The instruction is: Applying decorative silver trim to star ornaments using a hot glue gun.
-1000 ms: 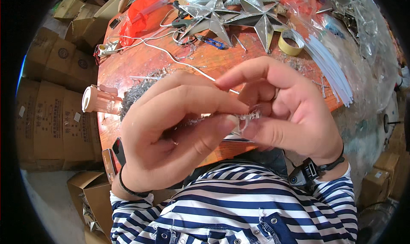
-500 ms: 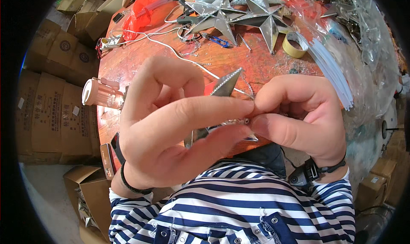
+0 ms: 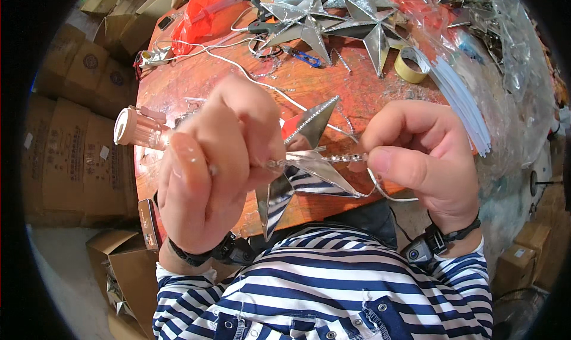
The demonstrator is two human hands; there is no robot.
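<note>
A short silver rhinestone chain (image 3: 345, 158) runs nearly level between my two hands, in front of my chest. My left hand (image 3: 223, 167) is closed, fingers curled, over the chain's left end; its exact grip there is hidden. Thumb and forefinger of my right hand (image 3: 419, 156) pinch the other end. Below and behind the hands lies a shiny silver star (image 3: 324, 176), partly covered by my left hand. Its upper point has a beaded edge, and its lower faces mirror my striped shirt. A thin white cord curves beside its right point.
Several finished-looking silver stars (image 3: 306, 22) lie at the back of the red-brown table (image 3: 220, 69). Around them are blue-handled cutters (image 3: 303, 57), a tape roll (image 3: 410, 65), translucent glue sticks (image 3: 461, 105) and plastic bags (image 3: 517, 60). A pink cup (image 3: 140, 129) lies left; cardboard boxes (image 3: 89, 156) stand beyond.
My left hand has turned from a pinch with extended fingers into a closed fist and drawn left, away from the right. The chain now shows stretched between the hands, and more of the star is visible.
</note>
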